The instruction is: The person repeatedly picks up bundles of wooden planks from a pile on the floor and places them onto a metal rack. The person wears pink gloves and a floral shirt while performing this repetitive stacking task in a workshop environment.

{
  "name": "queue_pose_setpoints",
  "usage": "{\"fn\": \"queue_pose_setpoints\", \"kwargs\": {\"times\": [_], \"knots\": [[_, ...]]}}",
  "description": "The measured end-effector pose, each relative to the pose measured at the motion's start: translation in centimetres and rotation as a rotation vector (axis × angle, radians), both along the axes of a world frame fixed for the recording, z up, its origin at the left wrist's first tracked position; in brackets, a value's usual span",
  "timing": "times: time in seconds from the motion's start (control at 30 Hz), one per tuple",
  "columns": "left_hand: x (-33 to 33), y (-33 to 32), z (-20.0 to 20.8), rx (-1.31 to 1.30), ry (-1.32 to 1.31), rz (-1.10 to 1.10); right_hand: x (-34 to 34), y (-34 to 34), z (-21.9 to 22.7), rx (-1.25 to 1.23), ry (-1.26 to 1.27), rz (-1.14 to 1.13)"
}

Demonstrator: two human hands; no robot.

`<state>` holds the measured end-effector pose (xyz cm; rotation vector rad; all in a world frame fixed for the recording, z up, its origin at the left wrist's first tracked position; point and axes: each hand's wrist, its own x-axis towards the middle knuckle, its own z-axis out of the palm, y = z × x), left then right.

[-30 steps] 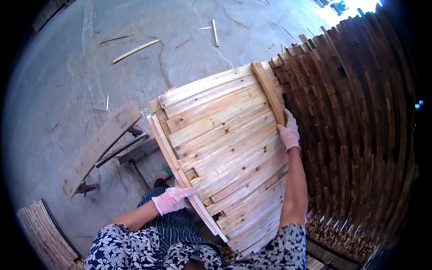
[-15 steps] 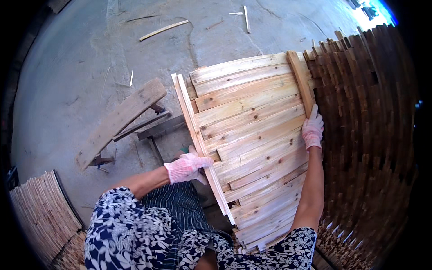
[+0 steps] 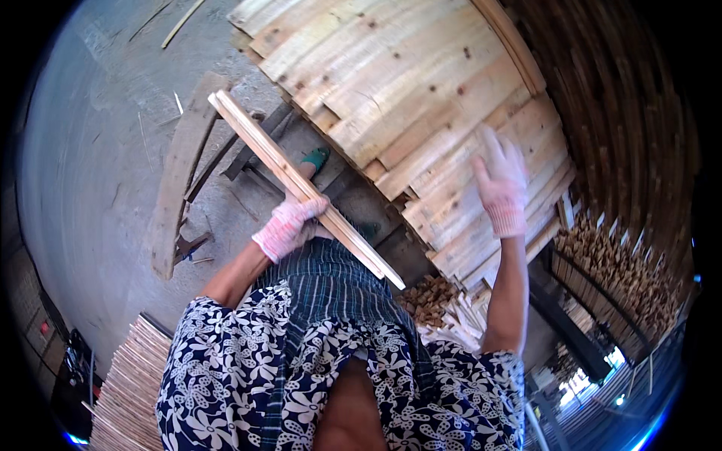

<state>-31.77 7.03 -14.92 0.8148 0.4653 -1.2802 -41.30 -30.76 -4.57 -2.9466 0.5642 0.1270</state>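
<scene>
My left hand [image 3: 292,225], in a pale pink knit glove, is wrapped round a pair of narrow wooden strips [image 3: 265,150]. The strips lie together and slant across in front of my apron, apart from the boards. Over the near right part of a layer of pale, knotty boards [image 3: 406,98], my right hand [image 3: 500,180] wears a like glove. It is smeared by motion, but its fingers are stretched out and nothing shows in it. A reddish wooden strip [image 3: 515,45] lies across the board ends at the far right.
A rough wooden bench [image 3: 180,180] stands on the concrete floor to the left. Dark stacked strips [image 3: 617,113] rise along the right side. Bundled sticks [image 3: 135,383] stand at lower left, and short offcuts [image 3: 432,301] lie below the boards' near edge.
My left hand has drawn the strips away from the boards' left ends. My right hand has let go of the reddish strip and come nearer. The view has turned.
</scene>
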Motion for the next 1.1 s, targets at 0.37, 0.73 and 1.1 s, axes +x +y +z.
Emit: {"fn": "queue_pose_setpoints", "kwargs": {"times": [0.37,0.73,1.1], "knots": [[-3.7,-7.4,-4.4,-0.180,0.346,0.075,-16.6,1.0,-12.1,-0.065,-0.068,-0.917],[-2.8,-2.7,3.0,-0.262,0.138,0.138,-10.3,19.3,0.4,0.785,0.196,-0.047],[15.9,-8.2,6.6,0.493,-1.731,-0.681,8.8,10.2,-3.1,0.107,0.140,-0.050]]}}
